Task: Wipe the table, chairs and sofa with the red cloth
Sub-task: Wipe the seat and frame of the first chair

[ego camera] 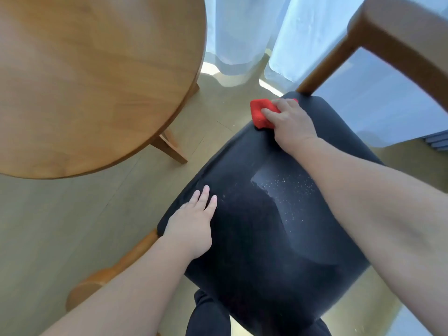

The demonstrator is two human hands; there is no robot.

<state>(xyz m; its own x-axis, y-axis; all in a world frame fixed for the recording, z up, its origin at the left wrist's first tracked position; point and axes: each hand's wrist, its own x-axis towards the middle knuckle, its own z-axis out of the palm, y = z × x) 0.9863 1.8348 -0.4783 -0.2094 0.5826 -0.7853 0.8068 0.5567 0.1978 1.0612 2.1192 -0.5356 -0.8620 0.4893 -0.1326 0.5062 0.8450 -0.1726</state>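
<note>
A chair with a dark padded seat (pixel 261 234) and a wooden backrest frame (pixel 397 44) fills the lower right. My right hand (pixel 291 124) holds the folded red cloth (pixel 261 112) against the far left corner of the seat, fingers curled over it. My left hand (pixel 194 219) lies flat on the near left edge of the seat, fingers straight. Pale specks of dust show in the sunlit patch at the middle of the seat.
A round wooden table (pixel 92 76) stands to the left, its leg (pixel 169 146) close to the chair. White curtains (pixel 254 32) hang at the back. Light wood floor (pixel 60 214) lies between table and chair. My dark trouser legs are at the bottom.
</note>
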